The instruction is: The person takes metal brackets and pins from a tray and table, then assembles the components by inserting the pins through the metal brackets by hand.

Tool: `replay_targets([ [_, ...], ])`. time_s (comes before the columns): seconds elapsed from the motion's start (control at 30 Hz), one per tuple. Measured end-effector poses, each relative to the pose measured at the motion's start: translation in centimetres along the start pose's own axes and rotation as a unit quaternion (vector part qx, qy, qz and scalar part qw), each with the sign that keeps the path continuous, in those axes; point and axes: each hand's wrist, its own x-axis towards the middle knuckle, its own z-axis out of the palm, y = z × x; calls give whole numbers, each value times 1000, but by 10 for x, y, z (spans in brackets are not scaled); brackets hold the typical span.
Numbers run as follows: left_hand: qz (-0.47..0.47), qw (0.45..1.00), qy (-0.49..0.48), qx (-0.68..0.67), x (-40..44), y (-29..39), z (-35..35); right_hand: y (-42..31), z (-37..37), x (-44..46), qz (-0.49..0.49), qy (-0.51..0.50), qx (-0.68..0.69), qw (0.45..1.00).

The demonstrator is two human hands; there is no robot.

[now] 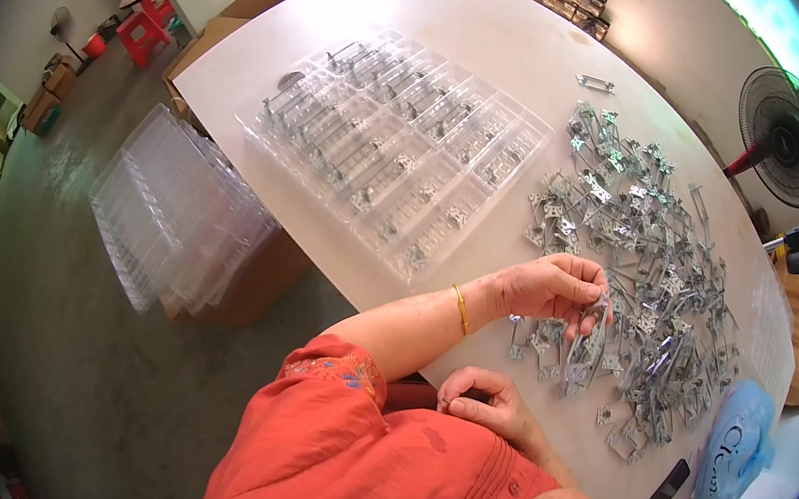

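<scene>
Left fingers [559,293] pinched together on a shiny grey piece [589,344], heaped silver metal brackets [651,302] beneath and alongside, 1 clear plastic compartment tray [465,183] beyond, right fingers [493,407] curled together nearby

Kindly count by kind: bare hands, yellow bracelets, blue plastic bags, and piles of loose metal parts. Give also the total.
Bare hands: left hand, right hand: 2
Yellow bracelet: 1
Blue plastic bag: 1
Pile of loose metal parts: 1
Total: 5
</scene>
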Motion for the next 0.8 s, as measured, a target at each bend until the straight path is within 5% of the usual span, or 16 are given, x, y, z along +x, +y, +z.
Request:
replay_targets([
  [0.33,50,997,27,-57,4,-2,-11,-4,10,-3,-45,28,-78,996],
  [0.5,66,996,57,-26,2,-2,-13,-48,21,-20,-181,55,-331,924],
  [0.67,89,991,98,18,2,3,-5,-71,22,-54,-340,331,-361,803],
  [0.8,104,987,111,59,3,4,0,-72,-12,-61,-323,519,-365,702],
])
